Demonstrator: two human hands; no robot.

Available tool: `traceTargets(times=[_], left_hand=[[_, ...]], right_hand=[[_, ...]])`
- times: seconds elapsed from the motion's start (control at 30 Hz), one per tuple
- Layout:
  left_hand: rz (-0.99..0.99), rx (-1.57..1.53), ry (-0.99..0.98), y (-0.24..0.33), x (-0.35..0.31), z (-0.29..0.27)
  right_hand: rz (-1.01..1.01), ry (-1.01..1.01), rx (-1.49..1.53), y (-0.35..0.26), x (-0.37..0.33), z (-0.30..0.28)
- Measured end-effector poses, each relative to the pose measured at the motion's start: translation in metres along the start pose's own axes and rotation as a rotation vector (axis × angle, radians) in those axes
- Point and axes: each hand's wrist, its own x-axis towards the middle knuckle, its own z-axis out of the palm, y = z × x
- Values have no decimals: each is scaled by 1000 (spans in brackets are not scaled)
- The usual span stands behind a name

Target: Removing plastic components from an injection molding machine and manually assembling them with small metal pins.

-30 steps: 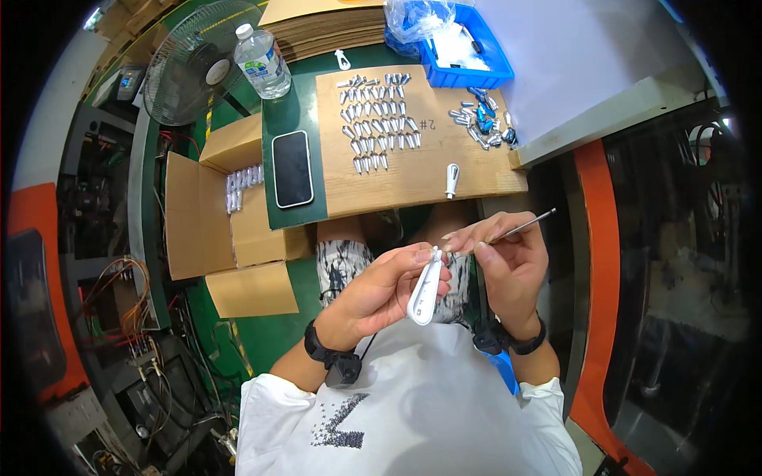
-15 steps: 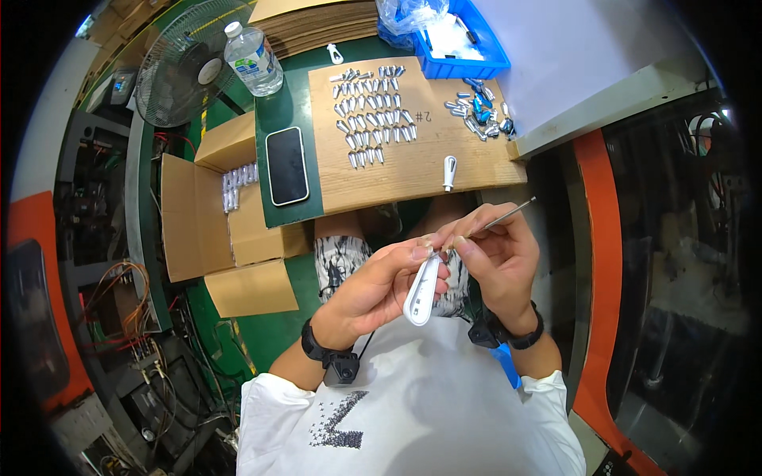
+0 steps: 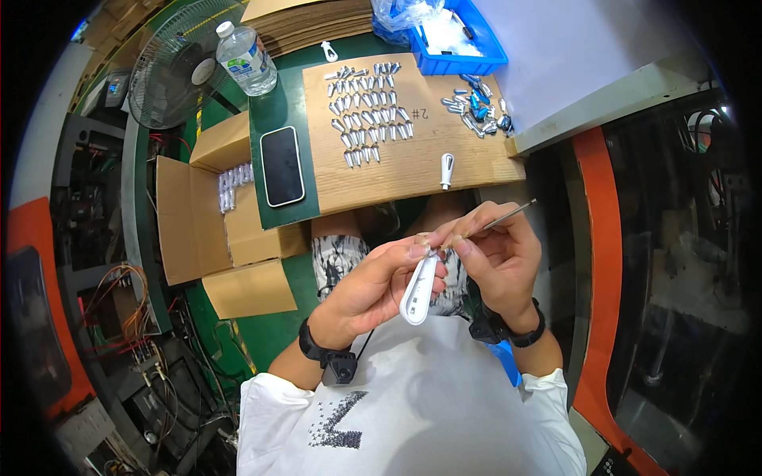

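White handle (image 3: 418, 295): one, pinched in left hand (image 3: 371, 289); right hand (image 3: 506, 258) holds one thin metal rod (image 3: 514, 213).

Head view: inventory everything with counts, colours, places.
Slotted piece: one, white, centre
Rod: one, grey, centre right
Table: one, green, upper centre
Cardboard sheet: one, brown, on table
Tapered pieces: dozens, silver, rows on sheet
Mixed pile: one, silver and blue, sheet's right
Loose pieces: two, white, sheet's near edge, table's far edge
Bin: one, blue, table's far right
Bag: one, clear, beside bin
Phone: one, black, table's left
Bottle: one, clear, beyond phone
Cardboard stack: one, brown, far edge
Carton: one, brown, left
Fan: one, dark, upper left
Machine frames: two, orange, both sides
Left hand: one, bare, holding slotted piece
Right hand: one, bare, holding rod
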Motion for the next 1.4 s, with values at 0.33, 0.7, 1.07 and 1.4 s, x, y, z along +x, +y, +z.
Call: traceTargets(times=[0.33,0.7,1.07,1.4], left_hand=[[1,-1,-5,0,1,0],[20,22,59,-2,-1,-1],[10,37,70,-4,-1,-1],[-5,23,89,-2,0,-2]], right_hand=[[-41,-20,-3,-1,1,0],[-34,9,-66,-1,-1,3],[37,-8,-88,-4,-2,-3],[105,53,13,-7,6,-1]])
